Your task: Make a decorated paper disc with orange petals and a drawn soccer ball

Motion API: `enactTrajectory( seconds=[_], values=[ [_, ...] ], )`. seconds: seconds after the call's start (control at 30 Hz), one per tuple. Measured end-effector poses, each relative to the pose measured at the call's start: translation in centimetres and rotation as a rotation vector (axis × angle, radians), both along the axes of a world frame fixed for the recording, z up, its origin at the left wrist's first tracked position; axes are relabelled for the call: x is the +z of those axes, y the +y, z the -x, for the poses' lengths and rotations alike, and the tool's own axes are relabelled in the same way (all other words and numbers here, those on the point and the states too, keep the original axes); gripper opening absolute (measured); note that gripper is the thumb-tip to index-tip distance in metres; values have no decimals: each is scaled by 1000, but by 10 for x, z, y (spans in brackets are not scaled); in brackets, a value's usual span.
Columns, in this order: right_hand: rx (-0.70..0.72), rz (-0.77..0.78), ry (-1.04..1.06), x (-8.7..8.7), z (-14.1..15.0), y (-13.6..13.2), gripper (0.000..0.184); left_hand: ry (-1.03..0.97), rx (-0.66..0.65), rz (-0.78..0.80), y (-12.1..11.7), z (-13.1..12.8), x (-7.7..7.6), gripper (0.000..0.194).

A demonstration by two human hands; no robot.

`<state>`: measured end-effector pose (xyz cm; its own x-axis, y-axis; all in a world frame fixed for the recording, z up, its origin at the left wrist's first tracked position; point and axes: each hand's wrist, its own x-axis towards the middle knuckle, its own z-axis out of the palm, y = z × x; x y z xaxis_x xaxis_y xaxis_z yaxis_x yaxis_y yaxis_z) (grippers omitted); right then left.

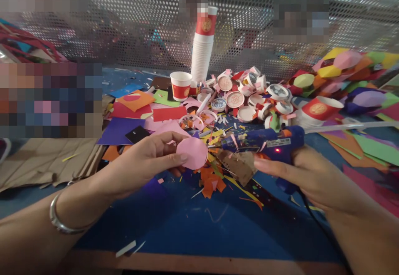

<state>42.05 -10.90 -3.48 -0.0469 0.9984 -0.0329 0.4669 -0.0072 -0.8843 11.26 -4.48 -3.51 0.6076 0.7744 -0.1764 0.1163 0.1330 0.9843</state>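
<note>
Between the thumb and fingers of my left hand (156,154) is a pink paper circle (192,153), held upright above the table. My right hand (311,179) is wrapped round the handle of a blue glue gun (262,139) with a lit red light. The gun's metal nozzle points left and meets the right edge of the circle; I cannot tell whether it touches the front or the back. Below the gun lies a torn piece of brown cardboard (240,167) among orange and yellow paper scraps (212,181).
A tall stack of paper cups (202,50) stands at the back beside a single red-and-white cup (181,87). Cut cup bottoms (235,99) are heaped behind the gun. Flattened cardboard (40,158) lies left, coloured paper sheets (374,144) right. A black cord (321,225) trails from the gun.
</note>
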Motion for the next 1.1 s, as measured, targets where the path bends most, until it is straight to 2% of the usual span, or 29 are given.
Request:
enactTrajectory(
  seconds=[0.07,0.13,0.27,0.43,0.57,0.77,1.1],
  values=[
    [32,-1,-92,3,3,0,26,11,-12,3,0,-1,0,24],
    [-15,-35,-173,8,8,-1,24,20,-21,16,0,-3,0,24],
    [45,-77,-251,16,14,-1,35,28,-41,28,-1,-4,-2,24],
    [57,-238,-323,8,11,-2,38,31,-58,32,0,-4,-4,25],
    [71,-332,-390,2,8,-2,47,25,-73,29,0,-3,-4,23],
    [92,-377,-435,-5,7,-2,32,31,-79,19,-1,-3,-4,23],
    [136,-432,-465,-5,5,-2,31,61,-74,20,0,-6,-2,24]
  ],
)
